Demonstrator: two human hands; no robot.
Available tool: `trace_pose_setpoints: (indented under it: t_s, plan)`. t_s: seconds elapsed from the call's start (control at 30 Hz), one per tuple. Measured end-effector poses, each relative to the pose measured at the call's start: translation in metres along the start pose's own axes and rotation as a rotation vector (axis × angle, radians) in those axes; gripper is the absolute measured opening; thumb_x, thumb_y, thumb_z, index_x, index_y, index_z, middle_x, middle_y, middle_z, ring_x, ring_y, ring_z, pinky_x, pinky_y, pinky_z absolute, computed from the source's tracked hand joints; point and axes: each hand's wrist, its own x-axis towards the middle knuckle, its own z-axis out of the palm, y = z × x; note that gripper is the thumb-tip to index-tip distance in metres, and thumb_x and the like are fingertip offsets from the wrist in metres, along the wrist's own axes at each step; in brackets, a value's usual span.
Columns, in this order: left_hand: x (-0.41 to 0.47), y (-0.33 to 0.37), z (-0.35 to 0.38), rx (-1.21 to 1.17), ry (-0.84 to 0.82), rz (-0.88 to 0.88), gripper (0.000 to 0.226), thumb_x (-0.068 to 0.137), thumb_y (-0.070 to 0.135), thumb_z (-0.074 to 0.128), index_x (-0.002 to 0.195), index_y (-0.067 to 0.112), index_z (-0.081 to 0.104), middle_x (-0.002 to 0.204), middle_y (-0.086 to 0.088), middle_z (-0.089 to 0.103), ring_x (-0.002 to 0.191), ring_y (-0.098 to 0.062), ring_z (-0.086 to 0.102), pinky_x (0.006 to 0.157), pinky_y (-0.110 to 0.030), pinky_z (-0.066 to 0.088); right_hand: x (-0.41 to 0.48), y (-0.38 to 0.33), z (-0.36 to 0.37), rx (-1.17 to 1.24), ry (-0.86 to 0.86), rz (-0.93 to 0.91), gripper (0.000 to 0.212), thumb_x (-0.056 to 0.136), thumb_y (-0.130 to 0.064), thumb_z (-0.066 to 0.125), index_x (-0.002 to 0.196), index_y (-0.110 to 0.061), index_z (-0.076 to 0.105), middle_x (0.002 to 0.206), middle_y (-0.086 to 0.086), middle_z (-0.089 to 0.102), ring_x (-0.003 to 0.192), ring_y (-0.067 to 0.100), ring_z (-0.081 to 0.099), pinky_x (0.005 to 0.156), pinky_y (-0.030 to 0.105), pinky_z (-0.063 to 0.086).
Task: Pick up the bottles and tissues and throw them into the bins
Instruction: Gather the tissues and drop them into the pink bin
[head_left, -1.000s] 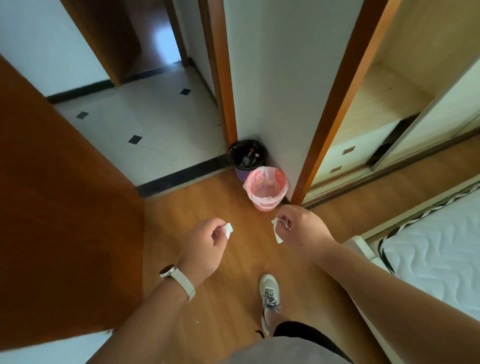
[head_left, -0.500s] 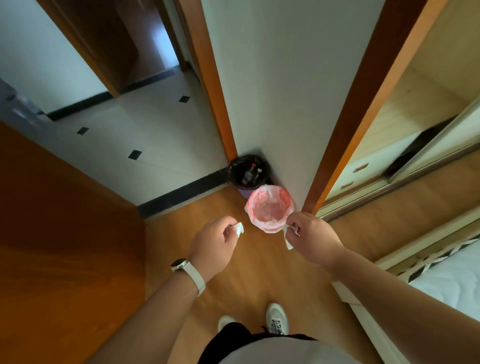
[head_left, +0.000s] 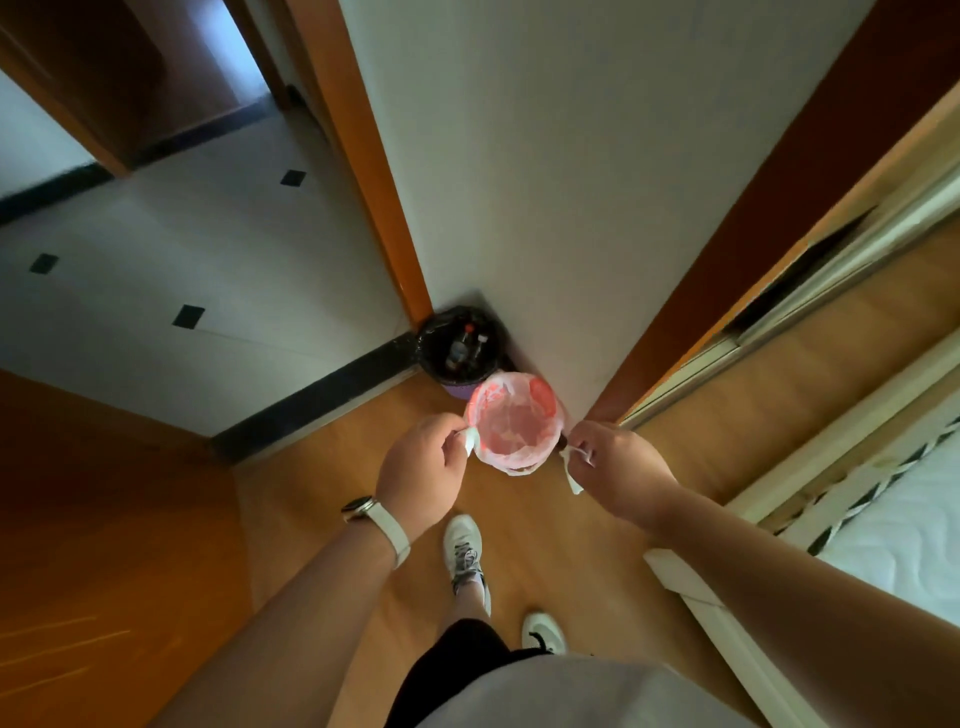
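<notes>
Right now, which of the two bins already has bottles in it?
The black-lined bin in the wall corner: bottles show inside it. The pink-lined bin, nearer the person and between their hands, shows none.

door (head_left: 104, 519): left, open | tiled floor (head_left: 208, 260): beyond threshold (black diamond insets) | mattress (head_left: 909, 530): right | wall (head_left: 571, 182): centre

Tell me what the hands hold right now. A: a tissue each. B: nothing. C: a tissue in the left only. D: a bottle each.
A: the left hand pinches a white tissue and the right hand pinches a second tissue.
</notes>
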Motion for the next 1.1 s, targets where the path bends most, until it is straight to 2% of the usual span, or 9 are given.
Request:
trace_pose_setpoints:
  t_s: [0.33,0.43,0.5,0.57,0.73,0.83,0.93,1.1]
  plan:
    - [0.09,-0.095,0.018,-0.075,-0.127,-0.083,0.014,0.089,0.015,0.06,0.101,0.018,0.067,0.095,0.004,0.069,0.085,-0.017,0.063,0.071,-0.033,0.053,0.107,-0.015,0.038,-0.057,-0.068,0.2,0.012,0.091,-0.029,0.054,0.1,-0.031,0.062,0.094,-0.017,0.058,0.082,0.008,0.06,0.071,0.031,0.055]
    - [0.116,-0.117,0.038,-0.061,-0.185,-0.118,0.016,0.089,0.019,0.059,0.103,0.018,0.067,0.097,0.002,0.069,0.086,-0.018,0.063,0.072,-0.035,0.054,0.135,-0.006,0.061,-0.021,-0.07,0.244,0.015,0.094,-0.026,0.052,0.106,-0.027,0.062,0.095,-0.013,0.057,0.083,0.01,0.059,0.071,0.028,0.052]
    - [0.133,-0.13,0.057,-0.065,-0.207,-0.147,0.014,0.09,0.021,0.058,0.101,0.019,0.067,0.093,0.003,0.069,0.083,-0.018,0.063,0.067,-0.032,0.051,0.154,0.006,0.075,0.004,-0.09,0.284,0.016,0.094,-0.024,0.052,0.106,-0.025,0.062,0.098,-0.008,0.061,0.085,0.014,0.06,0.074,0.033,0.053]
    - [0.148,-0.143,0.083,-0.063,-0.237,-0.174,0.015,0.09,0.023,0.057,0.101,0.019,0.066,0.091,0.003,0.068,0.082,-0.018,0.062,0.064,-0.027,0.045,0.172,0.021,0.091,0.012,-0.1,0.309,0.017,0.092,-0.023,0.051,0.104,-0.023,0.063,0.099,-0.004,0.063,0.086,0.017,0.06,0.076,0.037,0.054]
    - [0.177,-0.183,0.171,-0.039,-0.291,-0.23,0.02,0.093,0.019,0.054,0.109,0.016,0.066,0.105,-0.001,0.068,0.093,-0.021,0.062,0.071,-0.025,0.041,0.222,0.075,0.146,0.025,-0.11,0.333,0.009,0.088,-0.02,0.052,0.093,-0.025,0.058,0.089,-0.009,0.059,0.081,0.016,0.058,0.07,0.032,0.05]
    - [0.191,-0.204,0.227,-0.065,-0.303,-0.26,0.019,0.093,0.016,0.054,0.107,0.015,0.068,0.103,0.0,0.069,0.09,-0.02,0.063,0.071,-0.027,0.045,0.25,0.117,0.189,0.031,-0.127,0.351,0.012,0.088,-0.02,0.053,0.097,-0.026,0.058,0.091,-0.01,0.058,0.079,0.015,0.058,0.066,0.028,0.047]
    - [0.202,-0.229,0.282,-0.051,-0.312,-0.251,0.018,0.092,0.014,0.055,0.102,0.015,0.069,0.097,0.0,0.07,0.08,-0.017,0.062,0.066,-0.028,0.048,0.277,0.158,0.234,0.036,-0.12,0.356,0.015,0.089,-0.017,0.053,0.101,-0.023,0.059,0.096,-0.011,0.057,0.083,0.013,0.058,0.069,0.026,0.046]
    - [0.211,-0.275,0.359,0.013,-0.299,-0.288,0.021,0.092,0.013,0.056,0.107,0.013,0.07,0.103,-0.003,0.071,0.088,-0.021,0.065,0.07,-0.024,0.042,0.308,0.224,0.308,0.008,-0.173,0.346,0.014,0.092,-0.018,0.052,0.104,-0.02,0.058,0.103,-0.004,0.062,0.085,0.015,0.06,0.071,0.031,0.054]
